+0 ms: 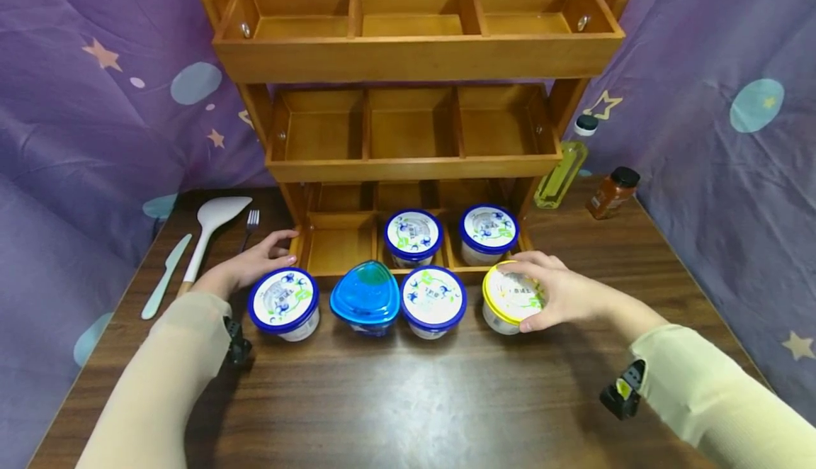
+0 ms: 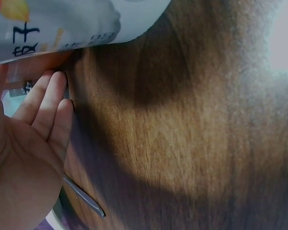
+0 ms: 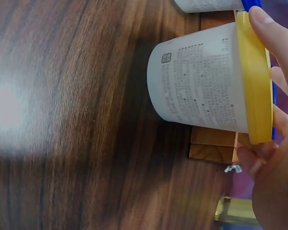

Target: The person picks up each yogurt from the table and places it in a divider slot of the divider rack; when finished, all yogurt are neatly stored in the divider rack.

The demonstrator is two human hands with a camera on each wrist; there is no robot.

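My right hand (image 1: pixel 564 292) holds a white tub with a yellow lid (image 1: pixel 512 293), its thumb on the near side of the rim and its fingers over the far side. The right wrist view shows the tub's printed wall (image 3: pixel 197 81), standing on the table just before the rack. At the left front corner of the wooden rack (image 1: pixel 413 169), my left hand (image 1: pixel 258 260) touches the bottom tier with loosely extended fingers. Closest below it stands a blue-lidded tub (image 1: pixel 284 301). In the left wrist view the palm (image 2: pixel 29 158) shows, holding nothing.
A blue triangular-lidded container (image 1: pixel 365 295) and another blue-lidded tub (image 1: pixel 433 300) stand in front. Two more tubs sit in the bottom tier. Left lie a knife (image 1: pixel 167 275), a white ladle-like utensil (image 1: pixel 207 224) and a fork (image 1: pixel 252 219); right stand an oil bottle (image 1: pixel 561 175) and a spice jar (image 1: pixel 613 193).
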